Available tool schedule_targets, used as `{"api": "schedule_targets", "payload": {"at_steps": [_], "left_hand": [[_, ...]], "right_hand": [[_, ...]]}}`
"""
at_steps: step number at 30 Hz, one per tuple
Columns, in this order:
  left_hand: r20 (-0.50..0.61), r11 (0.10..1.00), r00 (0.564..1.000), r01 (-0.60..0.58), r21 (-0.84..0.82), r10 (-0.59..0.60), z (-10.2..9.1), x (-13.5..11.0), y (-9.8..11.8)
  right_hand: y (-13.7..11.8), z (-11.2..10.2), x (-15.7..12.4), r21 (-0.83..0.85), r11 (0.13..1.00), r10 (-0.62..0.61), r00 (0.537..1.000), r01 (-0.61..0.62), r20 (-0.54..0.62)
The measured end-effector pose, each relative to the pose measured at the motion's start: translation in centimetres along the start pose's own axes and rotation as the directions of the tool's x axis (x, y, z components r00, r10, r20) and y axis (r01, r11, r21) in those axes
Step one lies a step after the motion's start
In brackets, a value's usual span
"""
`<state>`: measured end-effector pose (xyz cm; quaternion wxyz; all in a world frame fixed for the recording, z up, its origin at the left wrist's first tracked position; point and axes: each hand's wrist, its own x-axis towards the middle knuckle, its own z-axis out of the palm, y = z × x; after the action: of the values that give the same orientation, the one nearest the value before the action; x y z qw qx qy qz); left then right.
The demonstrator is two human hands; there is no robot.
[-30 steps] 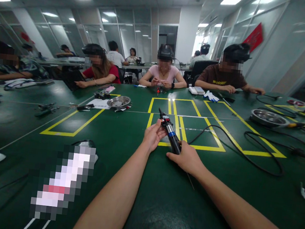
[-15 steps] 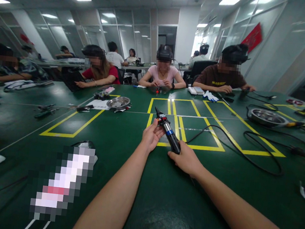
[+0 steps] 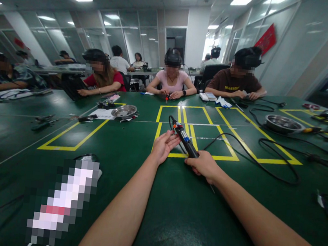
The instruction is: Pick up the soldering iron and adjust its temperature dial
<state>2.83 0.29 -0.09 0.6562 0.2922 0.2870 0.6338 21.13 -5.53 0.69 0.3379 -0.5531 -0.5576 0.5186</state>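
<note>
My right hand (image 3: pixel 202 165) is wrapped round the black grip of an electric screwdriver (image 3: pixel 188 141). The tool slants away to the upper left. It has a silver section, a blue band and red-orange parts at its far end, where a black cord loops out. A thin bit-like tip shows below my right hand. My left hand (image 3: pixel 163 146) lies palm up at the left of the tool, fingers stretched out. Its fingertips are beside the silver section; whether they touch it, I cannot tell.
Yellow tape frames (image 3: pixel 225 158) mark the green table (image 3: pixel 171 210). Black cable (image 3: pixel 279 152) snakes on the right. Metal bowls (image 3: pixel 123 111) (image 3: pixel 284 124) stand left and right. A blurred-out pale object (image 3: pixel 66 198) lies at front left. Several people sit across the table.
My left fingers have straightened and come away from under the screwdriver's far end. The screwdriver has shifted slightly right in view, and its cord loop shows more clearly.
</note>
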Motion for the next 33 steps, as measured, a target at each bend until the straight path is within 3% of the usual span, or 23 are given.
{"api": "schedule_targets", "payload": {"at_steps": [3,5,10,15,19,22,28,33], "left_hand": [[0.013,1.0,1.0,0.02,0.015,-0.02,-0.3,0.1,0.0],[0.01,0.999,0.999,0.032,0.013,-0.032,-0.4,0.1,0.0],[0.001,0.998,0.998,0.064,0.019,-0.064,-0.5,0.2,0.0],[0.007,0.997,0.998,0.057,0.051,-0.058,-0.5,0.3,0.0],[0.014,0.997,0.998,0.055,0.052,-0.056,-0.6,0.3,-0.1],[0.017,0.997,0.998,0.055,0.056,-0.056,-0.7,0.3,-0.1],[0.021,0.997,0.998,0.06,0.051,-0.061,-0.7,0.3,0.0],[0.026,0.997,0.998,0.059,0.05,-0.06,-0.8,0.3,-0.1]], "right_hand": [[0.2,-0.8,0.8,0.27,0.963,-0.011,1.0,0.012,-0.004],[0.2,-1.8,1.6,0.482,0.876,-0.026,1.0,0.028,-0.011],[0.3,-6.5,3.2,0.901,0.434,-0.086,0.996,0.007,0.034],[2.0,-11.0,3.6,1.0,0.01,-0.167,0.986,0.025,-0.023],[3.1,-12.4,3.7,0.981,-0.193,-0.163,0.986,0.01,-0.043],[3.3,-12.4,3.8,0.97,-0.244,-0.178,0.984,-0.017,-0.027],[3.2,-12.0,3.6,0.985,-0.171,-0.205,0.979,-0.019,-0.017],[3.6,-12.0,3.8,0.987,-0.161,-0.197,0.98,-0.017,-0.015]]}}
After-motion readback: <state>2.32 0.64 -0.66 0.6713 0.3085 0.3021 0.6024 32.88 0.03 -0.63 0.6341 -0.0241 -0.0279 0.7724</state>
